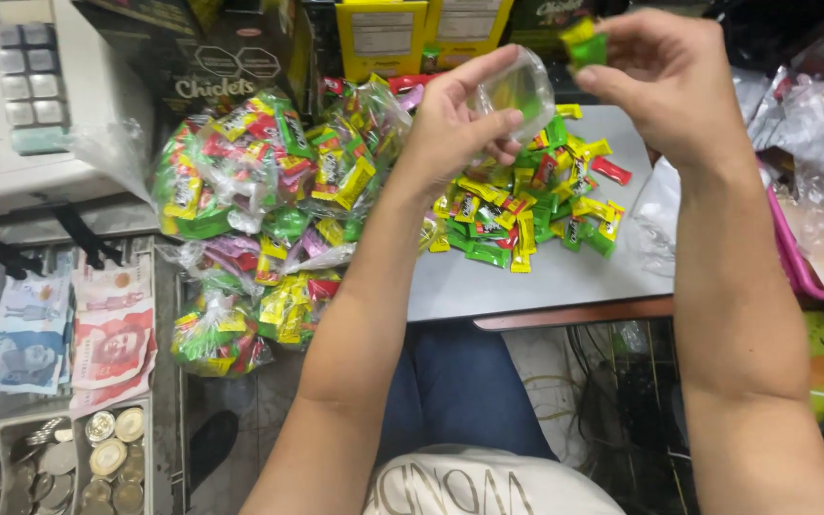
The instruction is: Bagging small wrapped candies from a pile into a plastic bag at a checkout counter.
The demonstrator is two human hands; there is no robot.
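My left hand [457, 119] holds up a small clear plastic bag [517, 88], its mouth pinched between thumb and fingers. My right hand [665, 81] is raised beside it, fingertips closed on a few small wrapped candies [584, 43], green and yellow. Below both hands a loose pile of wrapped candies [526, 215] in green, yellow and red lies on a grey tabletop [565, 277]. To the left, several filled clear bags of candies [259, 191] are heaped together.
An open cash drawer holds banknotes [107, 339] and coins [107, 458] at lower left. A cash register keypad [11, 86] stands at upper left. Yellow boxes [383, 38] line the back. Crumpled clear plastic [822, 143] lies at right. My legs show below the table edge.
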